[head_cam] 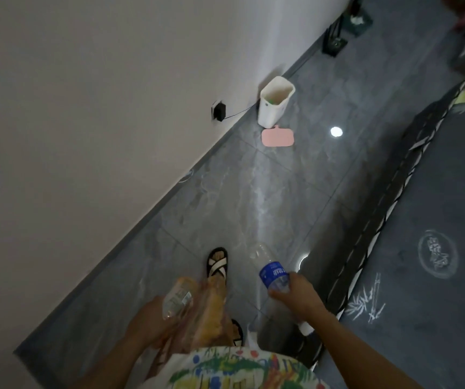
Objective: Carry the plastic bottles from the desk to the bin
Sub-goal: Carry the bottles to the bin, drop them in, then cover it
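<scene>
My right hand grips a clear plastic bottle with a blue label, its base pointing forward and its white cap end sticking out behind my wrist. My left hand holds a clear bottle with a pale label together with a blurred orange-tinted plastic bottle or wrapper; which it is I cannot tell. The white bin stands open on the floor against the wall, well ahead of both hands. Something green shows inside it.
A pink flat lid lies on the grey tiles in front of the bin. A black plug and cable hang on the wall at left. A dark patterned mattress runs along the right. My sandalled foot steps forward.
</scene>
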### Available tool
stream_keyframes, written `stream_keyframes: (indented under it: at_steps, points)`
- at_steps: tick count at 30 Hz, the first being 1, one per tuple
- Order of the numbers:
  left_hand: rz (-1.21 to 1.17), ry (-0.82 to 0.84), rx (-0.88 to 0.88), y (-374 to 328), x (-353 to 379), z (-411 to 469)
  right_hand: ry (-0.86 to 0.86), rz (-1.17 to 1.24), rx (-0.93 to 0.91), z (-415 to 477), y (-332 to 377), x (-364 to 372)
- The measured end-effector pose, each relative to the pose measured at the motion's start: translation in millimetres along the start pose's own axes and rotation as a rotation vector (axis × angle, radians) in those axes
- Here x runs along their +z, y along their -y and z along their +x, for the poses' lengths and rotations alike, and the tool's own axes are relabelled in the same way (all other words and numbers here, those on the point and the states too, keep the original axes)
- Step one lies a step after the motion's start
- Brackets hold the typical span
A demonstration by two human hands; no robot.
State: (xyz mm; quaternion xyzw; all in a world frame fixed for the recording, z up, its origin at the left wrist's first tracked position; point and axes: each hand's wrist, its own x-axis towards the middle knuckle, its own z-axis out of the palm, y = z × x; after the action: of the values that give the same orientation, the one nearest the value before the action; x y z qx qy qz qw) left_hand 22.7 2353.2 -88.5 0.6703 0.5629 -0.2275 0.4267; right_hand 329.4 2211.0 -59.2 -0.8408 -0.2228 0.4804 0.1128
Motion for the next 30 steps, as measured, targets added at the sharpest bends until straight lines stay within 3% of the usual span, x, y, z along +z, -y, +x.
stream_keyframes:
  at_steps: [7,15,21,30]
  points:
    - [0.126,0.028,0.038,-90,-87,101,-0.061,0.071,0.125,79,30,-70]
    - [0.23,0.1,0.226,-258,-171,200,-0.13,0.156,0.355,127,24,-131]
    - [0.252,0.14,0.326,-379,-185,256,-0.136,0.165,0.454,168,13,-184]
    - [0.331,0.111,0.261,-511,-192,327,-0.133,0.177,0.413,276,19,-339]
